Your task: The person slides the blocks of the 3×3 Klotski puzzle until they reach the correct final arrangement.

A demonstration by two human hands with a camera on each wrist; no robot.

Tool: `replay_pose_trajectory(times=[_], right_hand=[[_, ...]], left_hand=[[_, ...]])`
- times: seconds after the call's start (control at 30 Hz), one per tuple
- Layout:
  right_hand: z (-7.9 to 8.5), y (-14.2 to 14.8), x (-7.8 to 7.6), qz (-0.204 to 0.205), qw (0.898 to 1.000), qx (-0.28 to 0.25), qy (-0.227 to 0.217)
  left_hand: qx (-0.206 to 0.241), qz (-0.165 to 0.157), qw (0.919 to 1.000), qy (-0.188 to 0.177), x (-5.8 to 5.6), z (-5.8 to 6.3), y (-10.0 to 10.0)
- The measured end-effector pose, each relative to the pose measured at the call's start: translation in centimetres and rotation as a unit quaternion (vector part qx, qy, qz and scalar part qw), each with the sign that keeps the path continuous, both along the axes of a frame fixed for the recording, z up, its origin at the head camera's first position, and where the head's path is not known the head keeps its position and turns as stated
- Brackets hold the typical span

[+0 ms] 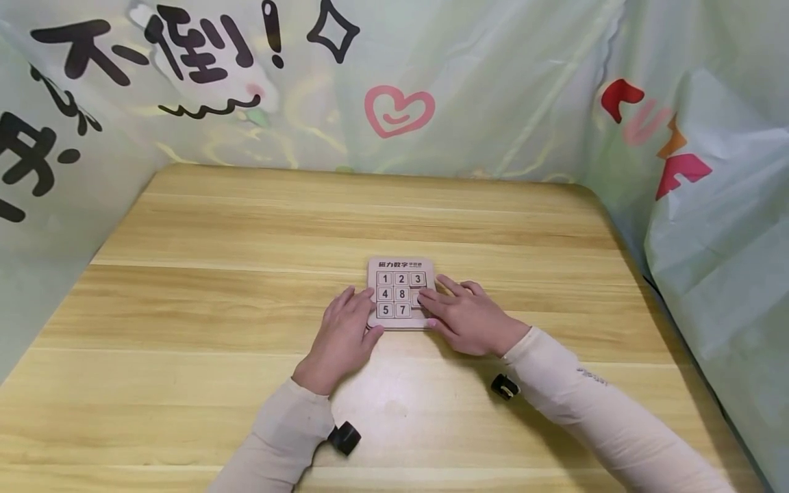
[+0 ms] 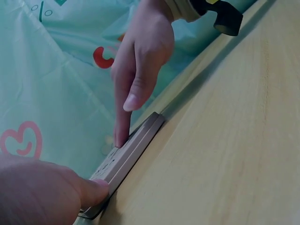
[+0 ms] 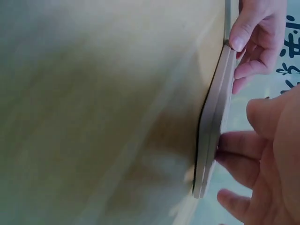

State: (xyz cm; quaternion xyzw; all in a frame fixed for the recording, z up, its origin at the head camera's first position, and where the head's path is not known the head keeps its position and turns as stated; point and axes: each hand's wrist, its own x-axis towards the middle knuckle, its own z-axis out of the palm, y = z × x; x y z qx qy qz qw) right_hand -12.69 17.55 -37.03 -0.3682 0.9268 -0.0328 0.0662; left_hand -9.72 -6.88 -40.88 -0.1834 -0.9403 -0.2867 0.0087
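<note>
A number sliding puzzle (image 1: 401, 327) lies flat on the wooden table, with tiles 1, 2, 3 on top, then 4, 8, and 5, 7 below. My left hand (image 1: 342, 339) holds its left side, thumb at the near left corner and fingers along the left edge; in the right wrist view those fingers curl at the edge. From the right, my right hand (image 1: 471, 318) reaches over with a fingertip pressing the right column below the 3, covering what lies there. Its thumb hovers above the board in the left wrist view.
The wooden table (image 1: 216, 239) spreads around the puzzle. Printed fabric (image 1: 493, 89) hangs behind it and along both sides. A small black device (image 1: 345, 438) sits at the left wrist and another (image 1: 505, 387) at the right wrist.
</note>
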Motion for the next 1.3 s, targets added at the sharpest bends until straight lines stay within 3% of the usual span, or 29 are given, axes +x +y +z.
replay_pose_trajectory(times=[0.37, 0.83, 1.3], right_hand=[[-0.2, -0.7, -0.1, -0.036, 0.999, 0.030, 0.007], [-0.3, -1.6, 1.1, 0.024, 1.000, 0.006, -0.018], [0.2, -2.4, 1.5, 0.033, 0.999, -0.002, -0.018]], left_hand=[[-0.002, 0.000, 1.0000, -0.002, 0.0, -0.1, 0.0], [-0.010, -0.003, 0.9999, -0.013, -0.1, -0.1, -0.3], [0.005, -0.001, 0.9999, -0.012, 0.1, 0.0, -0.3]])
